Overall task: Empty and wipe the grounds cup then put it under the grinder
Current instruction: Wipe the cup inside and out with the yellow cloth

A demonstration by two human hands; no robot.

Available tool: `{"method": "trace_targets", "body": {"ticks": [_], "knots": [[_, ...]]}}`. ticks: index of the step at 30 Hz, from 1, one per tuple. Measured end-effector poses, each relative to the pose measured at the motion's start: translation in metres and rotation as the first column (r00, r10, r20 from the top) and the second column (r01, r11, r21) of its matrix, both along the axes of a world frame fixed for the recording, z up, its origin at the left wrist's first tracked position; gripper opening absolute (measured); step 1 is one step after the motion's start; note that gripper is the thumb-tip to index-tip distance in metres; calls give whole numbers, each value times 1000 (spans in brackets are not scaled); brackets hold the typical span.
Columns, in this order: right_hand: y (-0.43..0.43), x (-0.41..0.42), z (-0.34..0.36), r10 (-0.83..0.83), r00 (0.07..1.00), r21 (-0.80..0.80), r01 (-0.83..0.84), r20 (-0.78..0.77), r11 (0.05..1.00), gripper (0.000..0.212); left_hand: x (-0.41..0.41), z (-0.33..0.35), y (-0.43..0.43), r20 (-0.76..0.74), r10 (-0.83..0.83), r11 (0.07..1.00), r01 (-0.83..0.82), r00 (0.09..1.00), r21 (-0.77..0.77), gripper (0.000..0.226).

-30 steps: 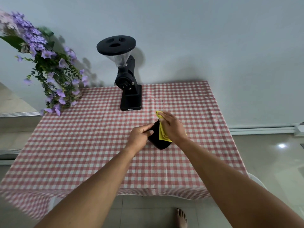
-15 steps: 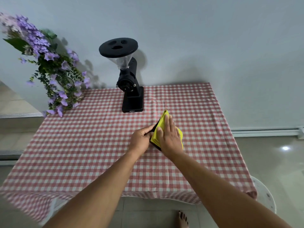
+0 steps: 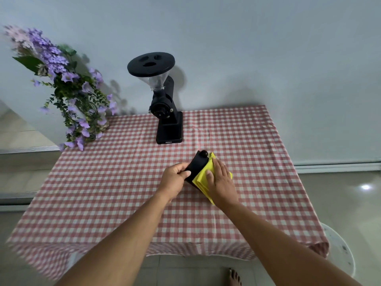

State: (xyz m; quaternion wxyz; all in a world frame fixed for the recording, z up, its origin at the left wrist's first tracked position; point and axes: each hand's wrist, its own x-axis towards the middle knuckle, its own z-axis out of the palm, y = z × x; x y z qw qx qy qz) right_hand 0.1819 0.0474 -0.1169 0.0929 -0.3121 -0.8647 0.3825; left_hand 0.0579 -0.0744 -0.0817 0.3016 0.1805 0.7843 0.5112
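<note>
black grinder [image 3: 166,112] has nothing under its spout, so placing is left; wiping looks under way. your left hand [image 3: 174,178] grips the grounds cup [image 3: 196,165] near mid-table, its long axis slanting away and rightward, knobbed end farthest. your right hand [image 3: 221,182], fingers straight, presses the yellow cloth [image 3: 202,177] against it.

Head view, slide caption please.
Left hand holds the black cup; right hand presses a yellow cloth against it.
</note>
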Motion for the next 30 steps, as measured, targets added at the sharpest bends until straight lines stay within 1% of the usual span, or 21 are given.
{"method": "trace_targets", "body": {"ticks": [2,3,5,7,8,10,11,13,14,17,18,19,21,22,23,24,26,27,28,30], "knots": [[4,2,0,30,999,-3,-30,12,1000,58,-3,3,-2,4,-48,998,48,999,-50,31],[4,2,1,58,998,36,-59,30,998,58,-4,6,-3,19,-57,996,58,998,-62,31],[-1,4,1,125,991,151,-131,50,980,56,-4,11,-3,57,-13,998,17,998,-64,34],[-8,8,1,145,989,230,-149,34,962,53,-4,14,-1,-2,39,992,-39,999,-120,31],[-12,10,0,124,992,234,-123,10,964,51,-4,14,0,-51,42,986,-50,998,-159,24],[-17,11,-1,35,998,167,-25,-56,986,48,-4,13,2,-99,32,982,-50,995,-182,8],[-17,8,1,-38,996,90,45,-84,995,47,-4,13,2,-102,14,984,-32,995,-174,3],[-16,0,7,-157,983,-66,151,-100,986,48,-2,16,2,-104,-29,987,12,994,-163,3],[-16,-4,10,-154,982,-77,147,-108,986,48,-1,17,2,-118,-43,987,24,992,-159,3],[-19,-8,12,-7,986,15,9,-164,1000,47,4,14,-3,-190,-54,992,32,980,-118,6],[-18,-7,11,15,986,4,-15,-164,1000,47,5,13,-6,-201,-51,994,31,978,-101,7],[-14,-5,8,-4,988,-45,-3,-151,999,47,6,12,-9,-204,-53,995,35,978,-91,8],[-7,-3,5,-120,987,-202,96,-111,975,47,6,11,-13,-209,-73,994,55,975,-93,11],[-6,-5,6,-156,983,-254,128,-96,959,48,6,10,-14,-213,-81,993,61,974,-99,12],[-7,-8,8,-153,983,-261,122,-102,958,48,5,9,-14,-216,-84,993,63,973,-102,12],[-11,-11,10,-116,985,-229,85,-125,970,49,3,9,-14,-220,-86,993,65,972,-101,13],[-20,-18,13,7,985,-116,-28,-172,993,50,1,9,-15,-221,-87,994,70,971,-84,15],[-22,-19,13,42,983,-90,-59,-177,994,50,-1,9,-16,-218,-87,995,73,972,-73,17],[-19,-18,11,42,985,-100,-60,-169,993,49,-1,8,-17,-214,-90,995,78,973,-65,18],[-8,-14,8,-55,991,-195,30,-124,980,47,-2,8,-19,-216,-103,993,89,971,-77,19]]}}
